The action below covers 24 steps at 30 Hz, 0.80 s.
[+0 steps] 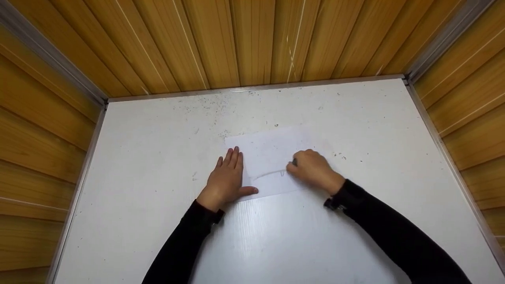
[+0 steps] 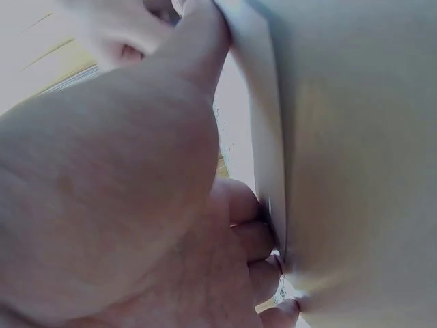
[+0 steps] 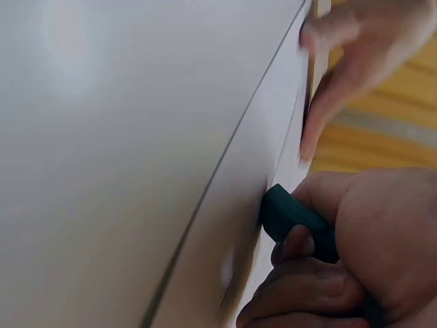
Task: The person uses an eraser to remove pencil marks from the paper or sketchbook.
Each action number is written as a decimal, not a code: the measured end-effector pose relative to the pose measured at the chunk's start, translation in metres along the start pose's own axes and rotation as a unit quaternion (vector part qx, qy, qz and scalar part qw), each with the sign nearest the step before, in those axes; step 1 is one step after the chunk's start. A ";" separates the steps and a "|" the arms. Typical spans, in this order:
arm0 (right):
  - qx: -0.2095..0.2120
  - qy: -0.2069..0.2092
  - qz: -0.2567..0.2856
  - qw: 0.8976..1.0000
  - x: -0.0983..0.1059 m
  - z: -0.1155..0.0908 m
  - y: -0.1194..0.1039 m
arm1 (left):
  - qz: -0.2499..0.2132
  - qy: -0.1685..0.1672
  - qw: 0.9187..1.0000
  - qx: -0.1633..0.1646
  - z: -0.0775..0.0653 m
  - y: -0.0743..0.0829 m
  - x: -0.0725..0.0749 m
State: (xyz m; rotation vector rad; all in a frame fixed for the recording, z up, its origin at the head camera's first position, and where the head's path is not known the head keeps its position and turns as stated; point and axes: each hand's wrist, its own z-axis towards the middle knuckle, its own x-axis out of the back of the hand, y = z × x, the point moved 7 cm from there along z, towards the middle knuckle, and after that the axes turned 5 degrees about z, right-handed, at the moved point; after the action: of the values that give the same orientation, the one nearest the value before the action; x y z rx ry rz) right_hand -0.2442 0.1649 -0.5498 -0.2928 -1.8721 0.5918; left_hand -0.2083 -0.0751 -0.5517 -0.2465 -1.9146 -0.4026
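A white sheet of paper (image 1: pixel 268 150) lies on the white table, with a grey curved line (image 1: pixel 270 172) and a small V-shaped mark across its lower part. My left hand (image 1: pixel 229 179) rests flat on the sheet's left side, fingers pointing away and thumb spread along the near edge. On the right side of the sheet, my right hand (image 1: pixel 313 167) grips a dark green block (image 3: pixel 290 213) in curled fingers. Its flat end is down at the paper, by the right end of the curved line. I cannot tell what kind of thing the block is.
The white table (image 1: pixel 138 177) carries scattered dark specks, densest near its back edge. Wood-patterned panels (image 1: pixel 252 43) stand along the back and both sides, with metal strips at the table's edges.
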 end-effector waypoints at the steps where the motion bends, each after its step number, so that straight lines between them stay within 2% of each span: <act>1: -0.014 0.007 -0.003 1.000 0.008 -0.004 0.014 | 0.001 -0.001 1.000 0.000 0.001 0.000 0.000; 4: -0.042 0.015 -0.002 0.999 0.025 -0.013 0.041 | -0.002 0.002 1.000 -0.001 0.002 0.000 0.001; 6: -0.049 0.014 0.007 0.999 0.029 -0.015 0.046 | -0.005 0.004 1.000 -0.003 0.002 0.000 0.000; 8: -0.049 0.009 0.022 0.999 0.028 -0.014 0.040 | -0.008 0.004 1.000 -0.005 0.001 0.000 0.000; 10: -0.049 0.003 0.034 0.998 0.022 -0.011 0.024 | -0.011 0.005 1.000 -0.007 0.001 -0.001 -0.001; 12: -0.036 -0.006 0.035 0.999 0.008 -0.005 -0.002 | -0.011 0.007 1.000 -0.005 0.000 -0.002 -0.001; 17: 0.043 -0.048 0.020 0.998 -0.035 0.011 -0.081 | -0.017 0.022 1.000 -0.009 -0.003 -0.003 0.001; 19: 0.073 -0.054 0.007 0.996 -0.049 0.016 -0.102 | -0.019 0.031 0.999 -0.016 -0.003 -0.002 0.002; 21: 0.088 -0.050 -0.008 0.995 -0.058 0.019 -0.110 | -0.020 0.036 0.999 -0.021 -0.003 0.000 0.003; 24: 0.093 -0.031 -0.025 0.995 -0.056 0.020 -0.099 | -0.013 0.031 0.999 -0.018 -0.002 0.000 0.003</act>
State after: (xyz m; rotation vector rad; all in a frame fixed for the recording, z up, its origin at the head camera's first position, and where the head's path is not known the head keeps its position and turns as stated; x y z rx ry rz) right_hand -0.2342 0.0498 -0.5479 -0.1063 -1.8626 0.7414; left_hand -0.2074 -0.0756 -0.5481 -0.2296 -1.8532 -0.4575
